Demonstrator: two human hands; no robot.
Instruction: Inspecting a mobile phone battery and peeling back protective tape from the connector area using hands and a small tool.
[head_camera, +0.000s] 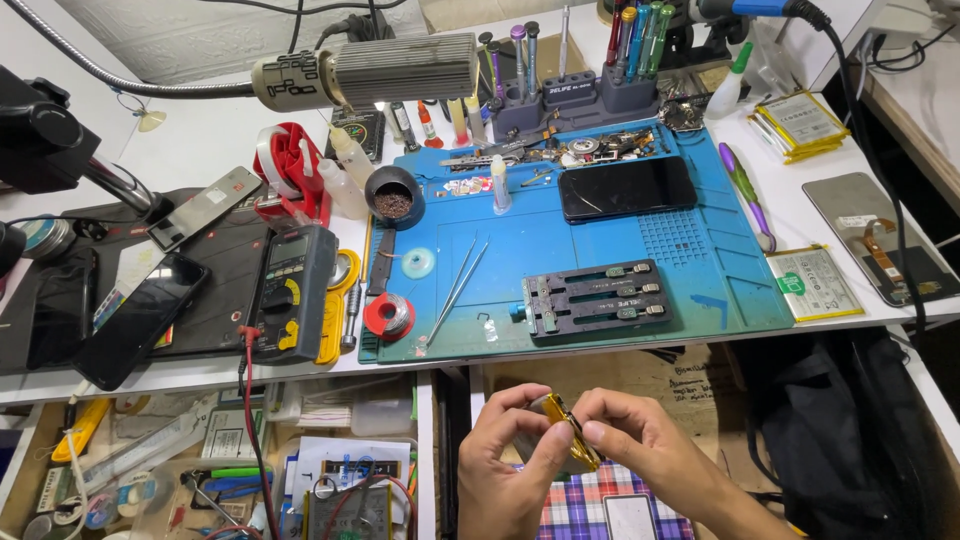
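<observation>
Head view: left hand (505, 455) and right hand (640, 440), raised below the bench edge with fingers curled inward, both pinched on a small gold-coloured part (568, 432) held between them, in front of the blue work mat (720, 260).

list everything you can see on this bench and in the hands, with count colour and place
work mat: one, blue, bench centre
phone: one, black, face up on mat's upper part
clamp fixture: one, dark grey, mat's front
tweezers: two, silver, mat's left part
solder spool: one, red, mat's front left corner
multimeter: one, dark grey and yellow, left of mat
tool holder: one, grey, behind mat, screwdrivers standing in it
flat batteries: a stack, yellow-edged, far right
small part: one, gold-coloured, pinched between both hands
left hand: one, below bench edge
right hand: one, beside it
</observation>
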